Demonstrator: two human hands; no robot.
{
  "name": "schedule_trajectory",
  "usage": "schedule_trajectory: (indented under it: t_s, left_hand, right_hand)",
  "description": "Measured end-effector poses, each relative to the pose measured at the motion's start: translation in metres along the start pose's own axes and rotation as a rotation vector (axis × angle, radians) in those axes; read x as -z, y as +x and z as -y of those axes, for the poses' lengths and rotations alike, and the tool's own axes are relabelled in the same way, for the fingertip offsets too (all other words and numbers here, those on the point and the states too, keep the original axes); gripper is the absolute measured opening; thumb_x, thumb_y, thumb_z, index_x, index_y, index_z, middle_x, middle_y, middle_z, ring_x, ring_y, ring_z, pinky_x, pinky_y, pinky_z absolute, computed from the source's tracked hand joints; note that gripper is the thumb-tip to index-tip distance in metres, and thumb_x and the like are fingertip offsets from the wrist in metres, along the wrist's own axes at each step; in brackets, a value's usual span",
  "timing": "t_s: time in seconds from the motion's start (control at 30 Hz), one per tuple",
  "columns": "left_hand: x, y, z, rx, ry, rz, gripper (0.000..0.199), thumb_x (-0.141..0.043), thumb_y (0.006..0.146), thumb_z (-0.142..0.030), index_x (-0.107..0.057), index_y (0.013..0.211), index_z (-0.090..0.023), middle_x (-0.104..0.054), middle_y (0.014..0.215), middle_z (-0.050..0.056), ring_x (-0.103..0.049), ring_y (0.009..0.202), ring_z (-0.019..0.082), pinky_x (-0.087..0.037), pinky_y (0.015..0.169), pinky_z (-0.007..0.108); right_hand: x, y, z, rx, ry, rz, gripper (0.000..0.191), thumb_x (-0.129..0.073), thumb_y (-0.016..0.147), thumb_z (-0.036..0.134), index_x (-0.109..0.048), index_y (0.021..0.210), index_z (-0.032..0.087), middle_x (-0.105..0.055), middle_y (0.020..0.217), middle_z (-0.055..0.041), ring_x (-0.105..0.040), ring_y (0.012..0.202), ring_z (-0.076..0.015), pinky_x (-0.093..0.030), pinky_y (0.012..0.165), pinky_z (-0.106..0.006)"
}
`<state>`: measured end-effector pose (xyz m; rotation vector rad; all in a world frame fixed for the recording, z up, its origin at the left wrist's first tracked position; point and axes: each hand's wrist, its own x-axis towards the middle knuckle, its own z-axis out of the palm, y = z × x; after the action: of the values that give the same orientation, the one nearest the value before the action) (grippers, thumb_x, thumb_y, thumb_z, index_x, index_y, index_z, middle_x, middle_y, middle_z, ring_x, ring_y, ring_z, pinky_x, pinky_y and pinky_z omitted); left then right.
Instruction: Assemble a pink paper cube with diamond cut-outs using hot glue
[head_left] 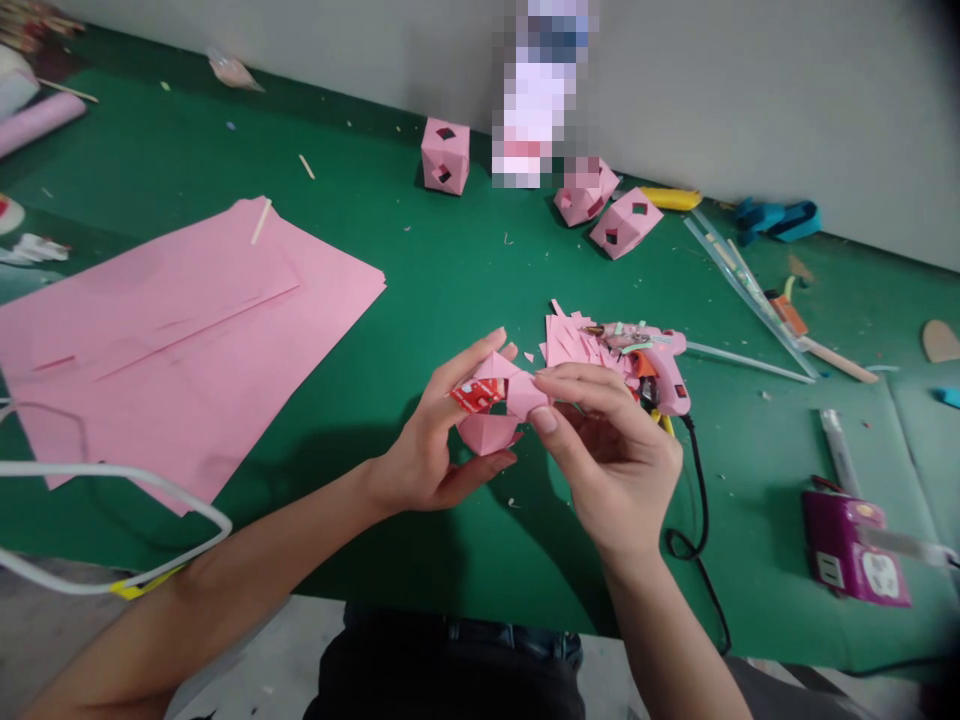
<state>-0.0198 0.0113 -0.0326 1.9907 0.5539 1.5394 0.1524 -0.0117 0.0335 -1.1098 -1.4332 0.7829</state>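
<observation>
A partly folded pink paper box (pixel 487 435) is held between both hands above the green table. My left hand (pixel 424 445) cups it from the left, fingers above and thumb below. My right hand (pixel 626 470) pinches a pink paper flap at its right side between thumb and fingers. A small red printed piece (pixel 482 393) shows in the opening of the paper box; what it is I cannot tell. Just beyond my right hand lie a pink glue gun (pixel 664 370) with a glue stick in its back and a pile of cut pink paper strips (pixel 566 340).
Pink paper sheets (pixel 225 380) cover the left side, with a white tubular frame (pixel 180 485) nearby. Folded pink boxes (pixel 445 170) stand along the wall, near a pixelated patch (pixel 536 100). To the right are glue sticks (pixel 739 270) and a purple box (pixel 851 550). The glue gun's black cord (pixel 701 500) runs off the table.
</observation>
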Motion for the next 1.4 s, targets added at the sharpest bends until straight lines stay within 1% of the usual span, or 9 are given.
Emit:
schedule_trajectory:
  t_s: [0.13,0.27,0.43,0.53,0.67,0.77,0.9,1.03,1.4]
  left_hand:
    - [0.003,0.002,0.002,-0.042,0.121,0.034,0.080,-0.072,0.093,-0.026,-0.031,0.161,-0.024,-0.031,0.171,0.018,-0.050,0.147,0.036,-0.048,0.116,0.059]
    - [0.003,0.003,0.001,-0.039,0.194,0.031,0.081,-0.070,0.094,-0.026,-0.028,0.163,-0.026,-0.030,0.171,0.017,-0.047,0.149,0.037,-0.048,0.117,0.056]
    - [0.004,0.003,0.002,0.012,0.199,0.057,0.089,-0.069,0.095,-0.033,-0.015,0.167,-0.032,-0.019,0.175,0.013,-0.037,0.154,0.042,-0.044,0.118,0.064]
    - [0.006,0.003,0.001,0.008,0.177,0.081,0.092,-0.068,0.095,-0.033,-0.012,0.168,-0.027,-0.013,0.176,0.016,-0.035,0.155,0.041,-0.041,0.120,0.063]
    - [0.009,0.005,-0.004,0.013,0.153,0.130,0.087,-0.067,0.094,-0.027,-0.019,0.166,-0.017,-0.020,0.173,0.023,-0.042,0.151,0.039,-0.042,0.121,0.059]
    - [0.011,0.006,-0.008,0.039,0.123,0.141,0.082,-0.067,0.095,-0.029,-0.024,0.164,-0.019,-0.028,0.171,0.022,-0.038,0.153,0.040,-0.042,0.119,0.062]
    - [0.012,0.007,-0.009,0.063,0.068,0.156,0.074,-0.060,0.100,-0.037,-0.026,0.164,-0.020,-0.032,0.169,0.021,-0.037,0.154,0.038,-0.042,0.118,0.062]
    - [0.013,0.009,-0.010,0.085,0.039,0.167,0.069,-0.058,0.102,-0.036,-0.031,0.162,-0.018,-0.035,0.167,0.022,-0.038,0.154,0.036,-0.040,0.121,0.059]
    - [0.012,0.010,-0.015,0.139,-0.005,0.186,0.063,-0.055,0.104,-0.036,-0.031,0.161,-0.025,-0.033,0.169,0.020,-0.037,0.154,0.035,-0.042,0.119,0.058]
  right_hand:
    - [-0.002,0.000,-0.001,-0.005,0.022,0.011,0.022,-0.075,0.089,0.014,-0.079,0.105,0.029,-0.078,0.104,-0.0036,-0.073,0.103,-0.0203,-0.066,0.081,-0.034]
    - [-0.002,-0.001,-0.001,0.006,-0.019,0.005,0.020,-0.074,0.091,0.016,-0.079,0.104,0.029,-0.078,0.103,-0.0040,-0.073,0.103,-0.0214,-0.066,0.084,-0.037]
    - [-0.003,-0.005,-0.005,0.035,-0.060,0.006,0.017,-0.073,0.093,0.018,-0.078,0.106,0.028,-0.078,0.106,-0.0053,-0.074,0.104,-0.0223,-0.066,0.085,-0.039]
    - [-0.002,-0.007,-0.007,0.076,-0.060,0.032,0.020,-0.074,0.092,0.016,-0.078,0.108,0.028,-0.078,0.107,-0.0049,-0.074,0.104,-0.0221,-0.065,0.090,-0.042]
    - [0.003,-0.005,-0.009,0.109,-0.067,0.065,0.025,-0.076,0.089,0.013,-0.078,0.109,0.028,-0.076,0.114,-0.0054,-0.073,0.107,-0.0226,-0.063,0.096,-0.044]
    - [0.007,-0.003,-0.009,0.122,-0.077,0.094,0.024,-0.078,0.087,0.015,-0.078,0.107,0.028,-0.075,0.122,-0.0062,-0.072,0.113,-0.0255,-0.063,0.096,-0.047]
    - [0.010,-0.001,-0.009,0.142,-0.031,0.164,0.027,-0.078,0.087,0.013,-0.076,0.109,0.028,-0.077,0.121,-0.0050,-0.073,0.114,-0.0261,-0.061,0.100,-0.049]
    - [0.012,0.000,-0.010,0.180,-0.067,0.184,0.037,-0.078,0.088,0.011,-0.076,0.119,0.031,-0.077,0.121,-0.0039,-0.073,0.114,-0.0237,-0.062,0.099,-0.044]
    - [0.016,0.003,-0.014,0.248,-0.102,0.250,0.045,-0.078,0.087,0.008,-0.077,0.122,0.035,-0.071,0.125,-0.0039,-0.070,0.114,-0.0219,-0.064,0.095,-0.040]
